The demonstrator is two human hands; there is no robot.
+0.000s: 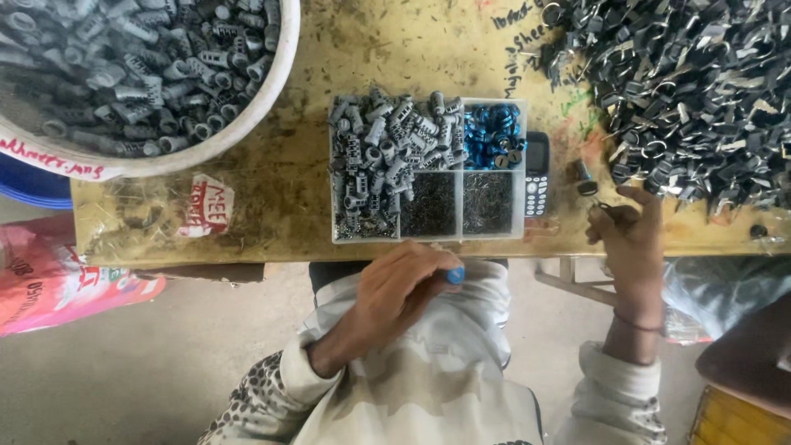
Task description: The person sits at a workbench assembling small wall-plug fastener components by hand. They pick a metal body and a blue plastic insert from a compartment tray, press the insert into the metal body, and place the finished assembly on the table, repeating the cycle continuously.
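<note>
Left hand (404, 284) closed around blue-tipped tool (455, 274) at table edge; right hand (630, 227) pinching small metal clip (604, 206) (beside the clip heap (700, 91)). Best kept pinched firmly.

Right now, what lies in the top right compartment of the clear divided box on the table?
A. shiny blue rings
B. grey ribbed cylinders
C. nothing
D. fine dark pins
A: in the divided box, the top right compartment holds shiny blue rings; the grey ribbed cylinders fill the left part, and the fine dark pins lie in the lower compartments.
</note>
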